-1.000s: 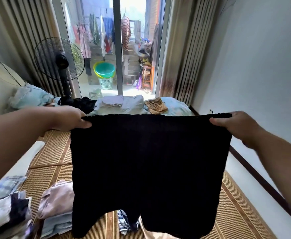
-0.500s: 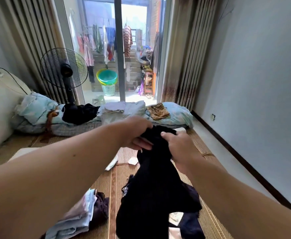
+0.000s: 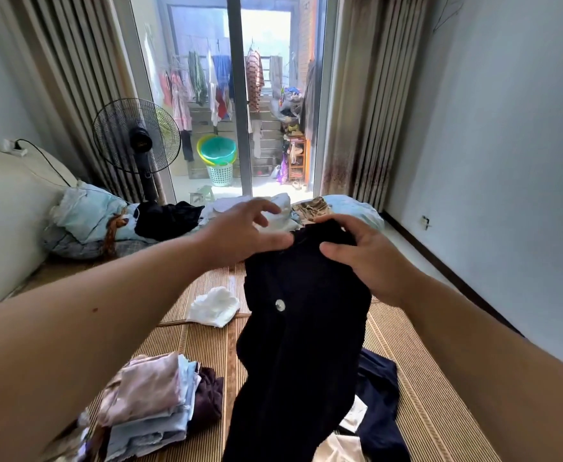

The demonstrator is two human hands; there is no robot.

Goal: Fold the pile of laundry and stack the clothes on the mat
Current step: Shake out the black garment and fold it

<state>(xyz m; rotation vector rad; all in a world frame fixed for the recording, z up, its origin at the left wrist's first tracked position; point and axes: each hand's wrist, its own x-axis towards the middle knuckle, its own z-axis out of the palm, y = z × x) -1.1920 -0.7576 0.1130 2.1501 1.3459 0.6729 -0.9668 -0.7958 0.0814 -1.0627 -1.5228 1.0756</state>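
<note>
A black garment (image 3: 301, 328) hangs in the middle of the frame, held up at its top edge and trailing down to the lower edge, a pale button (image 3: 280, 305) on its front. The right hand (image 3: 366, 258) grasps the top of it, thumb in front and fingers curled over the cloth. The left hand (image 3: 243, 231) is at the garment's upper left corner with its thumb against the cloth and its fingers spread and loose; whether it truly grips cannot be told.

Below, the woven mat (image 3: 416, 368) runs from centre to the lower right, its right edge bordering bare floor along the wall, where there is open room. At lower left sits a stack of folded clothes (image 3: 153, 405), pink on top and pale blue beneath, with a dark brown piece (image 3: 210, 395) just beside it. A crumpled white cloth (image 3: 215, 306) lies on the mat left of the garment. Dark blue clothing (image 3: 380, 401) and pale pieces lie at the bottom, partly behind the hanging cloth.

Across the middle, beyond the hands, bedding and loose clothes (image 3: 170, 218) close off the far end of the mat. A standing fan (image 3: 136, 140) is at upper left before the glass door (image 3: 240, 95).
</note>
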